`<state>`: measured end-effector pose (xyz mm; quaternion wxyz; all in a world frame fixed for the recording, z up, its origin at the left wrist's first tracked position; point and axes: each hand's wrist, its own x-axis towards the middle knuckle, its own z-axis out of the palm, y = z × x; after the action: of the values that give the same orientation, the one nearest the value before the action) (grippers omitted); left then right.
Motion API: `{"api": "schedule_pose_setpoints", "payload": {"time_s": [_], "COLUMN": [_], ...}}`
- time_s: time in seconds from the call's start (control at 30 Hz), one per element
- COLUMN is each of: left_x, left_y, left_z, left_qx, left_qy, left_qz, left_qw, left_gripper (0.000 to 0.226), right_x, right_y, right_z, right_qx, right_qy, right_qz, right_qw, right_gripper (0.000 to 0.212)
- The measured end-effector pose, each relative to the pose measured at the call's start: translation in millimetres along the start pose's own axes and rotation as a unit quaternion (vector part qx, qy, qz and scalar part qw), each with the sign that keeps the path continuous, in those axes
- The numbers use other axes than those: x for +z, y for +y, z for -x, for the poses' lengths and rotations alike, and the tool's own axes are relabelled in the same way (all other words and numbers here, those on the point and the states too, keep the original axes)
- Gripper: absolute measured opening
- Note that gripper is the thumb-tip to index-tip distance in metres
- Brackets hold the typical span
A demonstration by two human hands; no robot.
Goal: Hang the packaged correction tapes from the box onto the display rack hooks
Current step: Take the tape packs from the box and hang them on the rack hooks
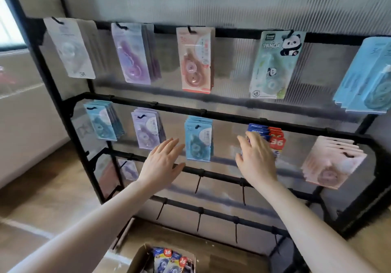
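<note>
While your right hand [256, 156] settles the blue-and-red correction tapes [273, 137] on their hook — whether it grips one I cannot tell — your left hand [163, 162] hovers spread and empty; more wait in the box [137, 260] below.

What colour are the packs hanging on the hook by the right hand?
Blue and red packs with a white "36", partly behind the right hand; head view.

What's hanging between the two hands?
In the head view, a stack of blue correction tape packs hangs on a hook between the left hand and the right hand.
</note>
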<state>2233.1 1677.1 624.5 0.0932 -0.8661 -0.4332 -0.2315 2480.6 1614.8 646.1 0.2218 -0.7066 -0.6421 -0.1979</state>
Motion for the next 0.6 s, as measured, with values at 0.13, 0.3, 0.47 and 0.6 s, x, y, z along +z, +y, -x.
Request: {"api": "schedule_pose_setpoints", "payload": {"time_s": [0.13,0.3,0.47,0.6], "left_x": [-1,12,25,49], "left_y": [-73,-155,-208,-226], "left_z": [34,72,93,107], "left_qx": [-0.024,-0.061,-0.048,-0.039], "left_qy": [-0.016,-0.045,-0.065,-0.083], "left_qz": [0.003,0.023,0.042,0.058], "left_qw": [1.0,0.997,0.996,0.994], "left_gripper": [0.051,0.055,0.059,0.055], "right_x": [28,77,116,141], "right_y": [-65,-139,-189,-208], "right_z": [-12,-7,9,26], "right_qx": [0.016,0.013,0.028,0.044], "right_qy": [-0.008,-0.048,-0.078,-0.125], "right_qz": [-0.027,-0.026,-0.024,-0.023], "right_qw": [0.999,0.998,0.996,0.991], "right_gripper": [0.047,0.047,0.049,0.049]}}
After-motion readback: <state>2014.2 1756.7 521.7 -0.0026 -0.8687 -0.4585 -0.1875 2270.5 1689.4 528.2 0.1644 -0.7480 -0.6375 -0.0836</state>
